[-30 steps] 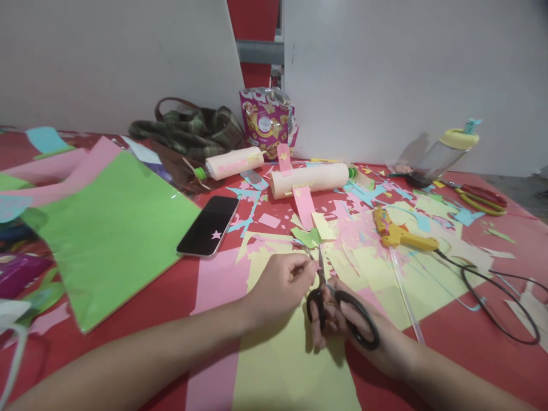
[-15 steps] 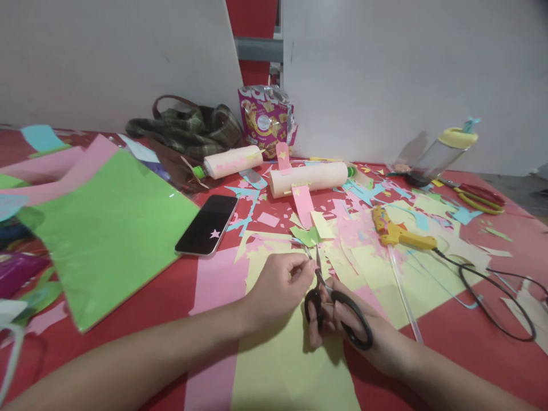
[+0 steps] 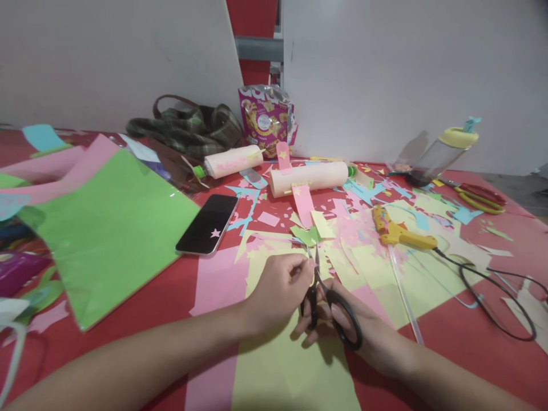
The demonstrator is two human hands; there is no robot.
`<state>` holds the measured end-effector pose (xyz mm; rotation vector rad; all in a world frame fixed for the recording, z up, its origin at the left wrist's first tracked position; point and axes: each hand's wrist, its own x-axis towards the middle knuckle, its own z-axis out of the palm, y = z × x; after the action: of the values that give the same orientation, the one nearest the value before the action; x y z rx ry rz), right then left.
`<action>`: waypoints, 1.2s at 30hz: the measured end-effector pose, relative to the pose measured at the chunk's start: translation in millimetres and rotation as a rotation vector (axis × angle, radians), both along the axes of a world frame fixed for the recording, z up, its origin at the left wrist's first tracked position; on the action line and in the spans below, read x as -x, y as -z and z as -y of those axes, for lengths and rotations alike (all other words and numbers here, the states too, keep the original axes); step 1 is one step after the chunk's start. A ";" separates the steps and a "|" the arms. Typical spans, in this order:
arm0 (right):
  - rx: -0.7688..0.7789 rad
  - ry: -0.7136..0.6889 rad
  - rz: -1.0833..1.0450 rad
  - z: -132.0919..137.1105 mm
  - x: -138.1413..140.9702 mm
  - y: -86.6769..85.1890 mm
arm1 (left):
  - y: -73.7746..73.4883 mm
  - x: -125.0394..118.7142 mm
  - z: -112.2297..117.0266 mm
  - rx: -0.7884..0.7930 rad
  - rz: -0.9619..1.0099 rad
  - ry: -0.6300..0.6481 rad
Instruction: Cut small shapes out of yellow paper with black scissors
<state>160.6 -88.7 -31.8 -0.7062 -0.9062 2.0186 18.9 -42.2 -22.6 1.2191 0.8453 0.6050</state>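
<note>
My right hand grips a pair of black-handled scissors, fingers in the loops and blades pointing away from me, slightly apart. Pinched in my left hand is a tiny piece of pink paper, held between the blades and mostly hidden by the fingers. Beneath both hands lies a sheet of yellow paper. Just past the blade tips are a green paper scrap and a folded yellow scrap. Farther back rests a paper-wrapped bottle with pink paper fins.
A phone with a pink star on it and a large green sheet lie left. To the right are a yellow glue gun with a cord, red-handled scissors and a clear bottle. A snack bag stands behind.
The scissors' handles have swung slightly left and closer together, with my right hand's fingers shifting along. My left hand stays nearly in place.
</note>
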 end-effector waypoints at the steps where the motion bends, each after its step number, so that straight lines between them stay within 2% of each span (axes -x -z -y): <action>1: -0.001 0.001 0.007 0.1 0.1 0.0 | -0.1 0.2 0.2 0.004 0.001 0.000; 13: -0.010 -0.045 0.110 2.4 -2.3 -0.5 | 3.4 0.4 0.8 -0.014 -0.006 -0.015; 26: -0.046 -0.035 0.252 3.6 1.4 -9.2 | 0.6 -1.4 1.6 -0.007 -0.016 -0.008; 36: -0.051 -0.025 0.280 2.1 5.0 -11.8 | 1.3 -3.2 3.5 -0.005 -0.003 -0.022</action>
<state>155.6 -90.7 -19.9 -0.9696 -1.1281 1.9402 22.2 -45.7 -23.9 1.2173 0.8607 0.6235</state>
